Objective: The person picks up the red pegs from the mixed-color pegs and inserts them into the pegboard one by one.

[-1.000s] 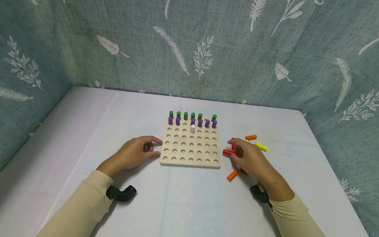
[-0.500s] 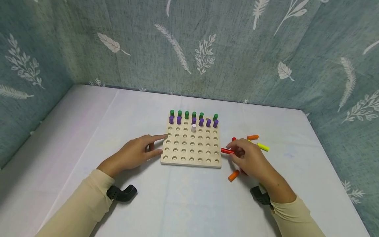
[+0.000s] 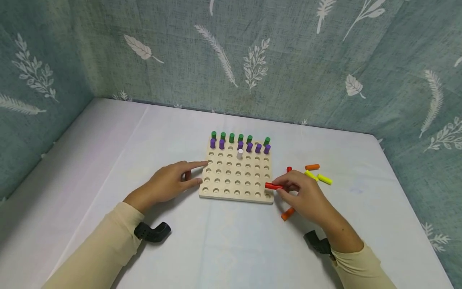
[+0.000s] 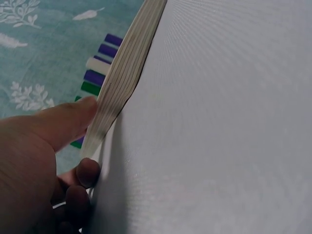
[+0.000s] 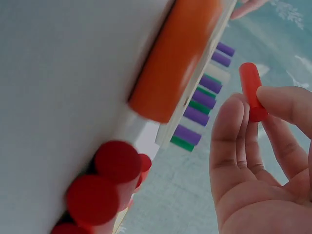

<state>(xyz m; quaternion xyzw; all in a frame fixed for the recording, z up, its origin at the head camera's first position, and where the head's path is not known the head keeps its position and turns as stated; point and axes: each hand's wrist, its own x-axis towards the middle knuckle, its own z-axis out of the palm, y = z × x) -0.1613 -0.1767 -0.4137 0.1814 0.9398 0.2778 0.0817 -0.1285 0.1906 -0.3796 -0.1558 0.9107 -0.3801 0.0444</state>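
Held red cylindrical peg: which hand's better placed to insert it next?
Right, probably: the right hand pinches the red cylindrical peg at the right edge of the square wooden pegboard; the left hand, holding no peg, is at its left edge.

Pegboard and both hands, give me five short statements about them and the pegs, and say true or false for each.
1. The right hand pinches a red peg. True.
2. Yellow pegs lie on the table to the right of the pegboard. True.
3. The left hand grips the white peg. False: it is at the pegboard's left edge; the white peg stands in a hole.
4. The green pegs lie loose on the table. False: they stand in the far row.
5. The far row has an unfilled hole. True.
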